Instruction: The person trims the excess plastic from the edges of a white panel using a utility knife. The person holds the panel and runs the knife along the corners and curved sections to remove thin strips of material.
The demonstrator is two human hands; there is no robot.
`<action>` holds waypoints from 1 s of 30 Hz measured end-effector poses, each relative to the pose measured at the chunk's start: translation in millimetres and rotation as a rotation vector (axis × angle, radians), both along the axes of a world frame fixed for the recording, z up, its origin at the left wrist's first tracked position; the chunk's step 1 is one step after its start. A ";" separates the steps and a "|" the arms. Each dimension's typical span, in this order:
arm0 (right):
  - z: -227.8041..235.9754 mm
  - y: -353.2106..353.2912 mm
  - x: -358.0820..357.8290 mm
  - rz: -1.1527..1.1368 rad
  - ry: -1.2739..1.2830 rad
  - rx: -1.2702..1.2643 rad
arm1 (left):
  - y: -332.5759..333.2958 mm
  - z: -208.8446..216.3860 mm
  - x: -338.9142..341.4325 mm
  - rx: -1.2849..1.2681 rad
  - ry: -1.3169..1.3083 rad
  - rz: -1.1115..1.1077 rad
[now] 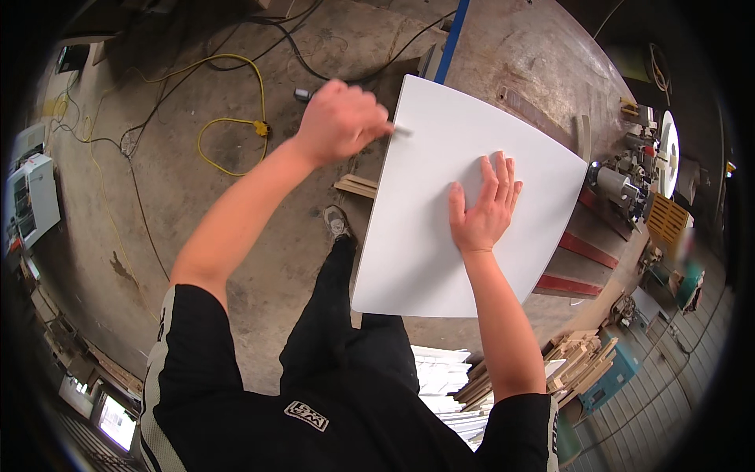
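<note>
Left hand (342, 122): grip closing tightly around a slim tool with a dark, blunt end (302, 94); dark end sticking out on the left of the fist, thin blurred tip pointing right over the far left part of a large, smooth, white four-sided panel (421, 220); cannot tell whether the tip is touching the surface.

Right hand (484, 216): grip standing wide, fingers and thumb spreading, palm down on the panel, right of its middle; holding nothing.

Panel: lying flat in front of the person, its far right part overlapping a worn brown-grey worktop (519, 51) with a blue edge strip (453, 39); its left edge reaching out above a stained grey concrete floor (259, 244); two flat red bars (588, 250) protruding from beneath its right side.

Surroundings: a yellow cable (260, 79) looping across the floor, far left; a metal machine with a white round disc (668, 153) standing right of the panel; pale wooden strips (582, 358) lying piled near right, beside stacked white strips (440, 370).
</note>
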State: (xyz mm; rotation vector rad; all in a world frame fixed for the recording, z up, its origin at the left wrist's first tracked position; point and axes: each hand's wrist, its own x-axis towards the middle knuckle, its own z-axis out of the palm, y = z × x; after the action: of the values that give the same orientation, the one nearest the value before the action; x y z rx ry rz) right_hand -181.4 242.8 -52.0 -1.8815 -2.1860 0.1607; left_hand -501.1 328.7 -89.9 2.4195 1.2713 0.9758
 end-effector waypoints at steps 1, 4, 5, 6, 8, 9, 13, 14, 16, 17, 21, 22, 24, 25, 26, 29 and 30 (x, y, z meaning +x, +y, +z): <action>0.5 0.6 -0.6 -0.001 -0.003 -0.002 | 17.5 2.7 1.3 0.011 0.011 0.015; 1.1 2.8 -4.6 0.017 0.021 0.004 | 79.0 2.3 3.2 0.066 0.086 0.115; 0.8 2.8 -4.5 0.016 0.018 0.002 | 91.0 2.4 3.4 0.087 0.108 0.148; 0.0 2.8 -4.3 0.016 0.016 0.001 | 90.2 2.0 0.9 0.081 0.080 0.161; -0.8 3.5 -1.5 0.011 0.007 -0.001 | 88.8 3.3 -1.5 0.068 0.018 0.177; -0.3 2.8 -1.0 0.011 0.003 -0.001 | 76.3 3.9 -4.5 0.037 0.018 0.148; 1.3 1.0 -0.7 0.007 0.007 -0.004 | -14.8 14.6 -6.2 -0.047 0.057 -0.008; 1.1 1.6 -1.1 0.007 0.009 -0.005 | -22.1 12.9 -2.6 -0.035 0.050 -0.004; 1.5 1.4 -0.7 0.006 0.009 -0.008 | -1.7 9.4 -1.5 0.006 0.068 0.013; 1.5 1.7 -0.6 0.006 0.012 -0.006 | 15.9 11.2 -0.6 0.030 0.076 0.023; 2.0 3.3 -4.3 0.016 0.023 0.000 | 88.0 6.3 -5.5 0.145 0.220 0.151; 2.0 3.0 -3.5 0.014 0.024 -0.001 | 87.1 5.5 -5.6 0.115 0.204 0.167; 1.4 1.6 -2.3 0.015 0.022 0.001 | 83.1 5.4 -10.2 0.056 0.175 0.201; 0.3 2.4 -1.3 0.013 0.021 0.004 | 72.7 4.9 -11.6 0.020 0.084 0.164; 0.0 2.2 0.7 0.007 0.017 0.001 | 49.9 3.4 -10.2 -0.020 -0.009 0.122; 1.1 2.0 0.2 0.005 0.018 -0.002 | -12.5 -5.8 -7.7 -0.085 -0.081 0.021; 1.4 2.8 -0.3 0.007 0.018 0.002 | -22.0 -11.7 -5.3 -0.121 -0.085 -0.007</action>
State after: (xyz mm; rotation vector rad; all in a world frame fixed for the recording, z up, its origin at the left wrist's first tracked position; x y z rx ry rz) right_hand -181.6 245.7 -50.6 -1.8638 -2.1803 0.1763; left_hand -506.4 306.7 -101.5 2.2659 1.2540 0.9603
